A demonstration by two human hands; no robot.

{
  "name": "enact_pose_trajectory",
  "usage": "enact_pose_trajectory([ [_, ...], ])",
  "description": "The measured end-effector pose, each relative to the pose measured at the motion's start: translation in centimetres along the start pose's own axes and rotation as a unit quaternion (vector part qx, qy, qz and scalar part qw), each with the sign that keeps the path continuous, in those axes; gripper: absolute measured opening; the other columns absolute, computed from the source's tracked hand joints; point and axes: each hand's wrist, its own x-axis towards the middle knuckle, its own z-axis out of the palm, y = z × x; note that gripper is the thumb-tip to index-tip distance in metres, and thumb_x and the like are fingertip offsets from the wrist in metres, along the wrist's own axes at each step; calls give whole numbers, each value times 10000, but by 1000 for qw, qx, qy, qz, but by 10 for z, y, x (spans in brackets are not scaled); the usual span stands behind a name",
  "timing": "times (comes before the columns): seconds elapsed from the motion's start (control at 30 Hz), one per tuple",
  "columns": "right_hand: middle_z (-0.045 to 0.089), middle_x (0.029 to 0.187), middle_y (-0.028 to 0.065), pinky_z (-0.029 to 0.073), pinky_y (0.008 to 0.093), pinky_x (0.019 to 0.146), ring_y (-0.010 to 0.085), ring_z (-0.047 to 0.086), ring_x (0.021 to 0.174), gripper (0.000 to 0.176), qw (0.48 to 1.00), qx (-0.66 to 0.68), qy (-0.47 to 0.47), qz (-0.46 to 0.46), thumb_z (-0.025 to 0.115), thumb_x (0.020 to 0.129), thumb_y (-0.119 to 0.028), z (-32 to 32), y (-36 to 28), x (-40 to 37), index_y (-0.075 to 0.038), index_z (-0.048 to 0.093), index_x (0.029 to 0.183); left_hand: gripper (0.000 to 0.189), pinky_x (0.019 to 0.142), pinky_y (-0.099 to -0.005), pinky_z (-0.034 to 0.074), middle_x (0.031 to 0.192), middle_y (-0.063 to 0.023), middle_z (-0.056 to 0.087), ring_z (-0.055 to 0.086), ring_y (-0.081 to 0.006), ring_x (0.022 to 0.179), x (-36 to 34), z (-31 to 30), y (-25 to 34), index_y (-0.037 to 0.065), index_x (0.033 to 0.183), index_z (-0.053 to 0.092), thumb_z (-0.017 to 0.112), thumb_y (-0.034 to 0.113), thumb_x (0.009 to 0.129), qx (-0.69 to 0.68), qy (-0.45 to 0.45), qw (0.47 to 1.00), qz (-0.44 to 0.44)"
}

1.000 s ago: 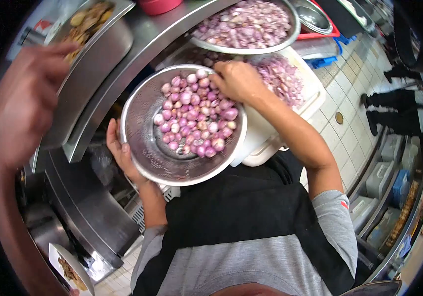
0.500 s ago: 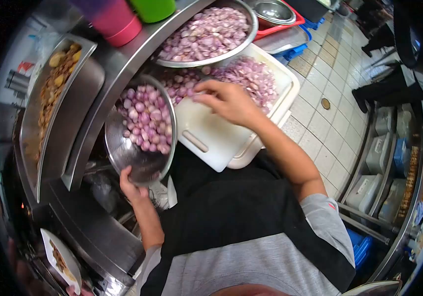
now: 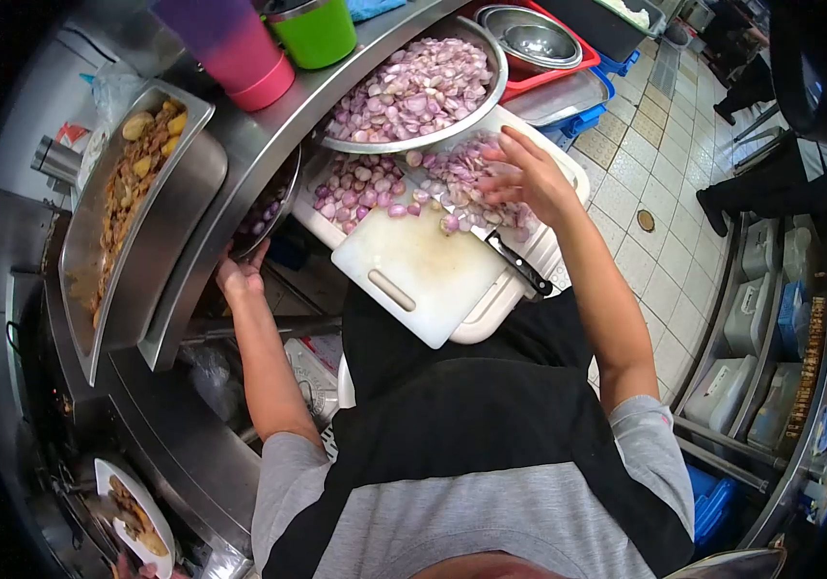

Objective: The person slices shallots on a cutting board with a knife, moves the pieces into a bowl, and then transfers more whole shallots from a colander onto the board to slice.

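My left hand point(image 3: 243, 273) grips the rim of a steel bowl point(image 3: 288, 198) tucked partly beneath the metal shelf. Some whole shallots point(image 3: 257, 218) show inside it; the shelf hides the rest. With fingers apart and nothing in them, my right hand point(image 3: 535, 179) hovers over the sliced shallots point(image 3: 471, 181) in a white tub point(image 3: 579, 183). A white cutting board point(image 3: 418, 265) lies across that tub. Resting at the board's right edge is a black-handled knife point(image 3: 519, 264). Peeled whole shallots point(image 3: 360, 188) lie heaped behind the board. Beyond them sits a large steel bowl of cut shallots point(image 3: 413, 92).
A steel shelf point(image 3: 209, 227) curves along the left, bearing a deep pan of cooked food point(image 3: 138, 174) and pink point(image 3: 264, 87) and green containers point(image 3: 312, 37). Red and blue trays stand behind. Another person point(image 3: 770, 174) stands at right; a plate of food point(image 3: 138, 521) is lower left.
My left hand has pushed the bowl of whole shallots left and under the shelf. My right hand has lifted away to the right from the shallot heap, uncovering the knife.
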Motion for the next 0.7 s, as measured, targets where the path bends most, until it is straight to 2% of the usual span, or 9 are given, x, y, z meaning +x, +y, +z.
enact_pose_trajectory([
  [0.1,445,1342,271,610,439,667,414,654,977,737,987,105,-46,109,582,926,-480,9,-6,47,-38,299,1444,382,904,-645,526,1307,-239,535,561,-431,1152,6,0,1,-55,1275,473,446,180,975,15,-15,1000,-18],
  [0.2,498,1289,269,615,455,686,416,661,969,656,981,120,-65,138,578,926,-440,10,-15,86,-12,363,1374,376,890,-642,535,1326,-211,540,573,-422,1148,12,-8,1,-29,1274,491,450,188,971,5,-36,999,-27],
  [0.23,606,1113,236,630,455,669,409,679,930,588,979,117,-58,159,551,934,-422,9,-21,96,23,398,1286,394,869,-631,549,1340,-196,541,596,-419,1118,12,-8,1,-6,1289,491,460,235,979,22,-22,999,-29],
  [0.27,626,1043,245,630,486,686,399,690,871,550,971,132,-71,189,557,924,-381,7,-20,111,46,408,1238,394,869,-631,549,1340,-196,541,596,-419,1118,12,-9,1,-6,1289,491,460,235,979,21,-23,999,-30],
  [0.37,622,968,227,625,527,706,399,688,849,357,965,161,-47,201,542,907,-243,8,-19,117,16,442,1132,497,852,-621,559,1380,-163,525,573,-388,1175,34,-33,-9,24,1370,446,470,345,992,25,-59,998,-12],
  [0.5,620,926,191,633,504,702,373,698,797,167,965,171,-27,198,519,861,-126,7,-21,117,22,490,932,519,851,-635,554,1384,-151,524,560,-380,1196,40,-48,-16,48,1390,437,484,372,987,12,-59,998,-6],
  [0.6,594,858,156,638,486,698,357,691,784,158,963,186,4,194,514,838,-107,18,-35,96,30,495,915,525,872,-636,539,1415,-133,497,547,-376,1210,51,-64,-25,68,1401,434,482,389,989,3,-103,995,-9],
  [0.67,597,893,147,632,487,733,344,687,804,155,963,168,-2,209,522,830,-113,10,-38,91,18,503,913,579,920,-625,513,1458,-107,457,528,-364,1232,24,-37,-14,71,1445,386,486,411,988,52,-7,998,27],
  [0.7,599,897,143,634,478,725,340,688,803,158,967,148,20,208,528,830,-117,11,-46,80,13,507,916,579,920,-625,513,1458,-107,457,528,-364,1232,25,-36,-15,71,1445,386,486,411,988,47,-6,999,25],
])
